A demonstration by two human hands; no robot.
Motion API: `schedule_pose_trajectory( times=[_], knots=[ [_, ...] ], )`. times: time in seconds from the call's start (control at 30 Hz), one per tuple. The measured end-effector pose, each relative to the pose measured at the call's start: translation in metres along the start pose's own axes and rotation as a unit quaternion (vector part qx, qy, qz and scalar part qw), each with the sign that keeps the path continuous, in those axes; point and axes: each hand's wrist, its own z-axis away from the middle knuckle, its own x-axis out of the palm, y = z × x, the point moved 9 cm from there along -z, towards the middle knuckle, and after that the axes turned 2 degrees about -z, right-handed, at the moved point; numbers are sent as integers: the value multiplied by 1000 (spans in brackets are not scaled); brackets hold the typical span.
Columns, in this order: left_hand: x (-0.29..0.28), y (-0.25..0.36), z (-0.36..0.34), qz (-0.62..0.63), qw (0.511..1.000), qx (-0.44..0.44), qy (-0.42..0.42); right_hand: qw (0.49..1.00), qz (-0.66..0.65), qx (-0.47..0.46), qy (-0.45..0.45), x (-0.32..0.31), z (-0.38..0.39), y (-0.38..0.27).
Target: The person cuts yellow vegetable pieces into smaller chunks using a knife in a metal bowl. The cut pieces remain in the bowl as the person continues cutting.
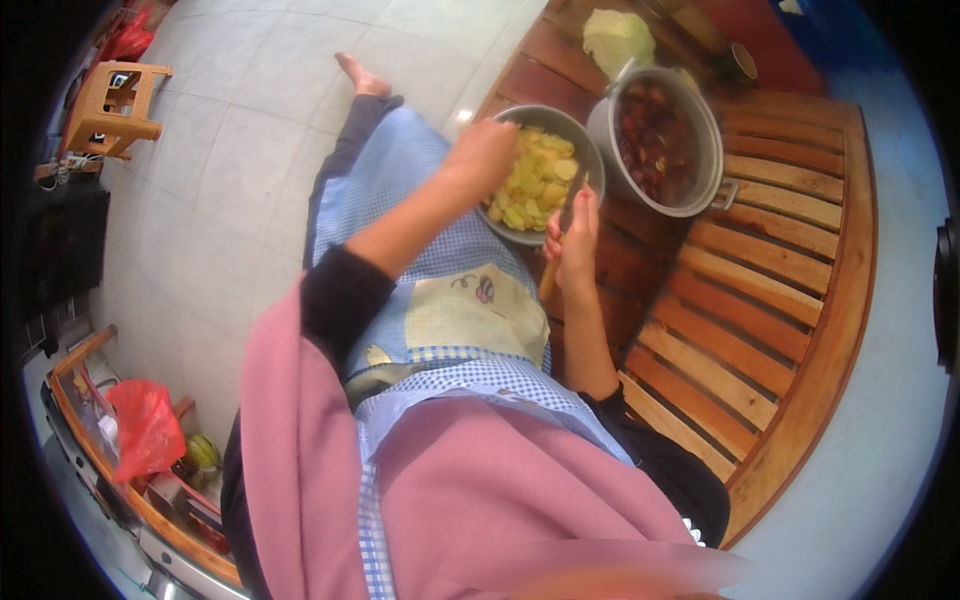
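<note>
A round grey metal bowl point(590, 150) rests beside my lap, holding many pale yellow slices point(540, 180) that look like cut potato. My left hand point(484, 158) is closed at the bowl's left rim; its fingertips are hidden, so what they hold cannot be made out. On the bowl's near right side, my right hand point(577, 240) is closed around what looks like a knife point(548, 280). Its wooden handle sticks out below the hand toward me, and a grey blade shows near the fingers.
A two-handled metal pot point(712, 170) of dark red pieces stands right of the bowl, on a slatted wooden bench point(770, 290). Behind it lies a pale green cabbage point(617, 42). A tan plastic stool point(118, 108) and a red plastic bag point(146, 428) are at the left.
</note>
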Motion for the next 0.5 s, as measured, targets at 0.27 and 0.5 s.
schedule_pose_trajectory(
  times=[0.27,0.5],
  knots=[
    [36,16,-15,-212,976,45,-23,995,-43,52,-74,-3,-3,8],
    [30,17,6,-216,974,44,-58,996,-33,47,-75,0,-1,6]
  ],
)
